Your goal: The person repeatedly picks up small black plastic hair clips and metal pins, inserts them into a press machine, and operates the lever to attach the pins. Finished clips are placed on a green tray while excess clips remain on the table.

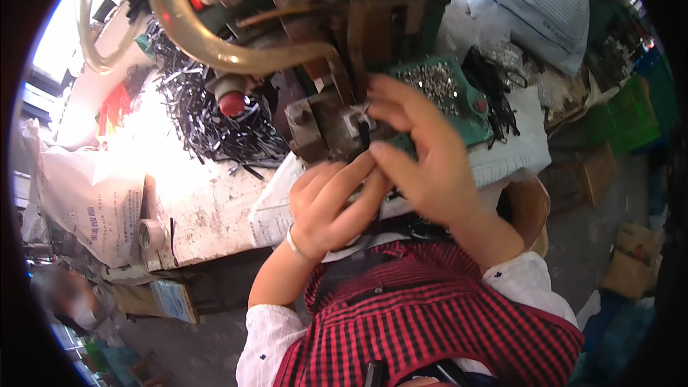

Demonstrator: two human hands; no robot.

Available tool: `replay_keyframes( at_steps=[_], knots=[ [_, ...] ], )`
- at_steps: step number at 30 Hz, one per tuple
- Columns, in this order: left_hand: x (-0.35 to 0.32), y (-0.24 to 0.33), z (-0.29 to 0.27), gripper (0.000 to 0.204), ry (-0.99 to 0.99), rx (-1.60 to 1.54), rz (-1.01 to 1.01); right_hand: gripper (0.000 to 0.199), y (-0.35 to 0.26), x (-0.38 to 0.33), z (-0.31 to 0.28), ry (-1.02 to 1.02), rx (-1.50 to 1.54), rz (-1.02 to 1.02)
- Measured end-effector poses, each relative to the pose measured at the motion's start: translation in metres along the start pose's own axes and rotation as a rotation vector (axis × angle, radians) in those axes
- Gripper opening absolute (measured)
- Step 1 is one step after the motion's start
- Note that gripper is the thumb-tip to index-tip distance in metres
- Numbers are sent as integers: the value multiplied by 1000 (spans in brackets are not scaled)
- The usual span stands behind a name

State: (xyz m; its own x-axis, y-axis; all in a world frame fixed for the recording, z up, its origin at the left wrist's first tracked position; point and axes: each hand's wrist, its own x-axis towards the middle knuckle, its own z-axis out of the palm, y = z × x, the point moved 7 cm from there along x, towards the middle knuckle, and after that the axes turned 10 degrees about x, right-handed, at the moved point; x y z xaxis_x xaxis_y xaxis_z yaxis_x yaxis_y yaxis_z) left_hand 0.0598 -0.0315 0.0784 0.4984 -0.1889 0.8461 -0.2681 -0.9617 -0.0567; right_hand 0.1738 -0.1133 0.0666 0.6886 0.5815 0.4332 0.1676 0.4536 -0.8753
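Observation:
A short black strip [364,132] stands at the metal die [356,123] of a bench press. My left hand [333,204] is closed, its fingertips pinching the strip's near end. Just right of the die is my right hand [430,161], slightly blurred. Its thumb is near the left fingertips and its bent fingers reach the die's far side, with a gap between thumb and fingers. Whether a small part lies under those fingertips is hidden. A green tray [476,125] of small shiny metal pieces [433,84] sits beyond my right hand.
Left of the press lies a heap of black strips [215,118], near a red button [231,104]. More black strips [494,89] lie right of the tray. A clear hose [215,54] arches above. A tape roll [152,234] and white sack [100,208] are at left; a person [72,301] is beyond.

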Motion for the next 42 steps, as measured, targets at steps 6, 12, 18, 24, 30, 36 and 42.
replay_keyframes(
  at_steps=[6, 12, 18, 24, 30, 36, 42],
  knots=[
    [1, 3, 21, 26, 40, 57, 52, 47, 52, 0, -167, 563, -418, -120],
    [-3, -1, 22, 31, 80, 83, 50, 18, 65, -24, -142, 280, -1027, -11],
    [-13, 1, 16, 29, -20, -20, -111, 12, 86, -17, -128, 147, -1262, -31],
    [-81, 9, -26, 28, -31, 33, -330, 13, 81, -39, -135, 230, -1194, -37],
    [-55, -95, -98, 17, 192, 455, -642, 17, 68, -34, -148, 261, -1042, -130],
    [-129, -218, 20, 24, -444, 828, -669, 14, 76, -1, -119, 208, -1046, -123],
    [-160, -191, -23, 17, -308, 720, -957, 15, 54, -71, -167, 398, -1050, -36]
  ],
)
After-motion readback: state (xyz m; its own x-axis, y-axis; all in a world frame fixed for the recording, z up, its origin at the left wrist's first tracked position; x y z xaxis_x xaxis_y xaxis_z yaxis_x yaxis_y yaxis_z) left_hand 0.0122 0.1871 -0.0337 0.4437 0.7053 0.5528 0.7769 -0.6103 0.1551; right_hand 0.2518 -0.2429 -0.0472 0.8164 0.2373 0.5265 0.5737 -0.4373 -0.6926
